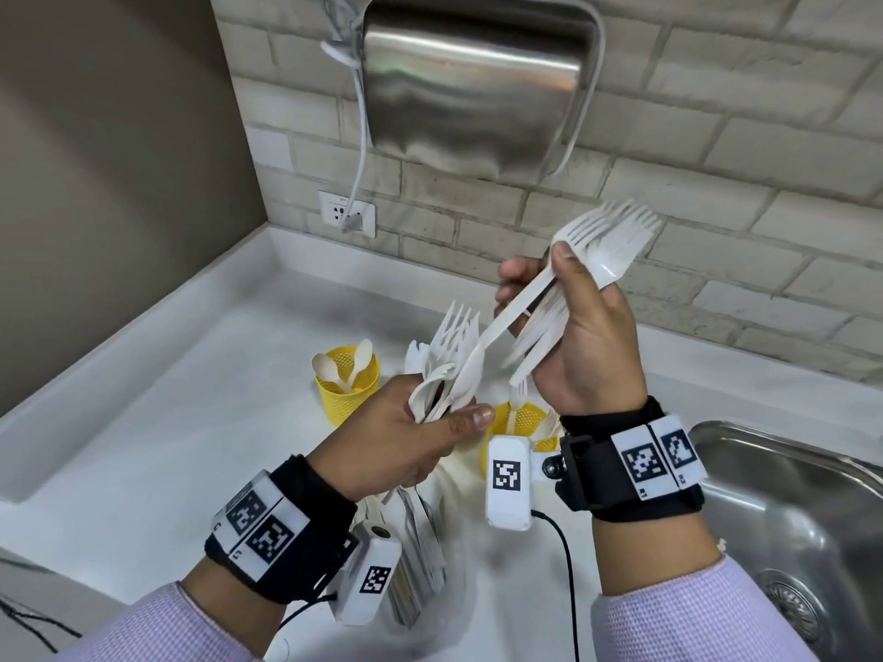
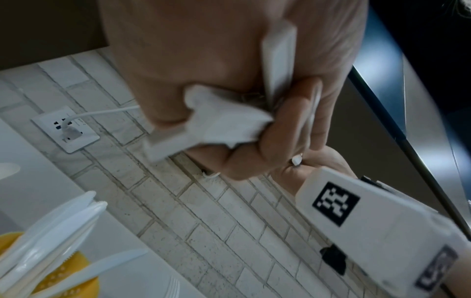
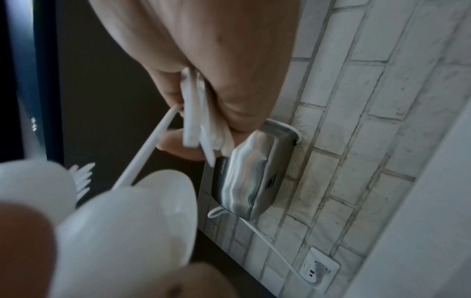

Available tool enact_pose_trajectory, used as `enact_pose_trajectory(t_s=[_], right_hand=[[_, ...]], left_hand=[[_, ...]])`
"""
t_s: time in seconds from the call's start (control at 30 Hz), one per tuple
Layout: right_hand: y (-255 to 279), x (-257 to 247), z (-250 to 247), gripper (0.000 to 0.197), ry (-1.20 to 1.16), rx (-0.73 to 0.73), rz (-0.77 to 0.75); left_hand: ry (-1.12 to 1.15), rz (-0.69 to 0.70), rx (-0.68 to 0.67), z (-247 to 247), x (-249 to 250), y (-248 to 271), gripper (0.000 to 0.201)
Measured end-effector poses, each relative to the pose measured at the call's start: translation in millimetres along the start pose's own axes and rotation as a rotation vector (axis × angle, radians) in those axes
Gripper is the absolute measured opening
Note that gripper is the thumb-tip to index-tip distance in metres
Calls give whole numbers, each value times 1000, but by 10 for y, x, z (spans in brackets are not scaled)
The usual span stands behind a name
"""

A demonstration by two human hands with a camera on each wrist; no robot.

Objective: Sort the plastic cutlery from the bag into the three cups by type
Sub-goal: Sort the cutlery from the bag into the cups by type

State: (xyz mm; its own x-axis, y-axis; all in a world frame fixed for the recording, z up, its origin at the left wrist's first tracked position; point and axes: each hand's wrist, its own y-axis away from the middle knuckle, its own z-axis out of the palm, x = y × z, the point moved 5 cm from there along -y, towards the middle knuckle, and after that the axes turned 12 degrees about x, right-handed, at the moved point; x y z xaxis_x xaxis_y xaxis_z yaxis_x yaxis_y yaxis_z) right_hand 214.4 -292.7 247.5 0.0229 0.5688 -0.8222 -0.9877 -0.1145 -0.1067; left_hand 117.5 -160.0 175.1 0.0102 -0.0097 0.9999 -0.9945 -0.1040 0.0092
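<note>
My left hand (image 1: pixel 444 413) grips a mixed bundle of white plastic forks and spoons (image 1: pixel 442 370) above the counter; its handle ends (image 2: pixel 224 121) poke out of the fist. Higher up, my right hand (image 1: pixel 549 289) holds a fan of forks (image 1: pixel 616 231), tines up and to the right. Its fingertips also pinch the handle of a spoon (image 1: pixel 478 355) whose bowl lies against the left bundle. One yellow cup (image 1: pixel 346 389) holds spoons. A second yellow cup (image 1: pixel 521 422), with forks, is partly hidden by my right wrist. The knives (image 2: pixel 51 231) stand in a third yellow cup (image 2: pixel 63 268).
A clear bag (image 1: pixel 415 566) lies on the white counter (image 1: pixel 143 446) below my left wrist. A steel sink (image 1: pixel 788 518) is at the right. On the brick wall hang a metal hand dryer (image 1: pixel 478 78) and a socket (image 1: pixel 346 212) with a plugged cable.
</note>
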Motion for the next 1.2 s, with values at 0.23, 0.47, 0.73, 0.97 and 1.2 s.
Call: enact_pose_trajectory(t_s=[0.23,0.47,0.73,0.97,1.2], right_hand=[[-105,23,-288,21,-312,387,117],[-20,27,-360,23,-273,418,43],[231,-93,-212,22,98,325,-202],[360,-126,-141,8,431,18,-250],[446,-8,-61,7,671,-148,-263]], left_hand=[[-26,-4,18,19,30,62,32],[-132,76,123,-50,57,43,34],[-453,304,312,-167,-39,-52,16],[-466,318,396,-207,-13,-60,26],[-519,334,428,-227,-29,-55,23]])
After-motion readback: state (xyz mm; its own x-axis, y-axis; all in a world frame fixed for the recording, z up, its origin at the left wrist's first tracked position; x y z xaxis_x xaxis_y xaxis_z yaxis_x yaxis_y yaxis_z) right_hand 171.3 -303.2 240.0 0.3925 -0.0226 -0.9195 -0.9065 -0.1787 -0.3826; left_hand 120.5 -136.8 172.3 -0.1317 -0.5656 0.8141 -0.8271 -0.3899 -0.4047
